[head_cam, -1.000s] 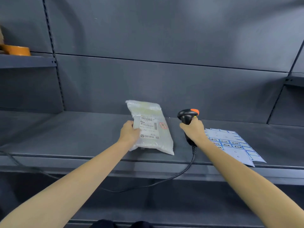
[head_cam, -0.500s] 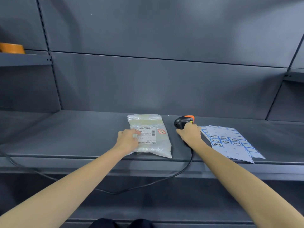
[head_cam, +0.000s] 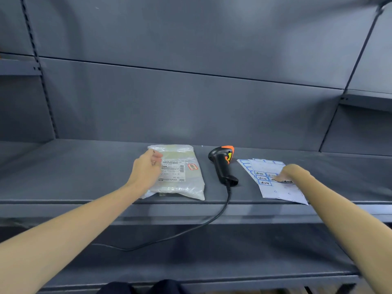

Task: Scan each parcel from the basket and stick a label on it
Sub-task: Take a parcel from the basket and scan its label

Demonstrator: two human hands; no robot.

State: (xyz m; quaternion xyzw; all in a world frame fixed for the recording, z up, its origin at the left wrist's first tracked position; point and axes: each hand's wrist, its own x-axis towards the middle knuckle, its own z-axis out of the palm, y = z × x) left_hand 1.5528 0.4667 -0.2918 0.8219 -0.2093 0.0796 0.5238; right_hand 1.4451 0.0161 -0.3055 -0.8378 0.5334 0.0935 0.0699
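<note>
The head camera looks down at a dark grey metal shelf [head_cam: 84, 172]. Closest to us, two bare arms reach out over the front edge of the shelf. A black cable [head_cam: 186, 230] hangs down from the front edge and loops below it.

The left hand [head_cam: 146, 170] rests on the left side of a parcel [head_cam: 180, 175], with its fingers bent a little over the edge of the bag. The parcel is a clear plastic bag that lies flat on the shelf. It has a white shipping label [head_cam: 172, 171] with a barcode on top, and a small red sticker [head_cam: 192, 167] just to the right of that.

Just beside the parcel, on its right, a black barcode scanner [head_cam: 222, 166] lies on the shelf. It has an orange top and nobody is touching it.

Further right, the right hand [head_cam: 290, 171] reaches onto a white sticker sheet [head_cam: 275, 187] with blue-edged labels. Its fingertips [head_cam: 275, 178] touch one of the labels. I cannot tell if they are pinching it.

Behind all of this stands the grey back wall [head_cam: 191, 102] of the shelf.
</note>
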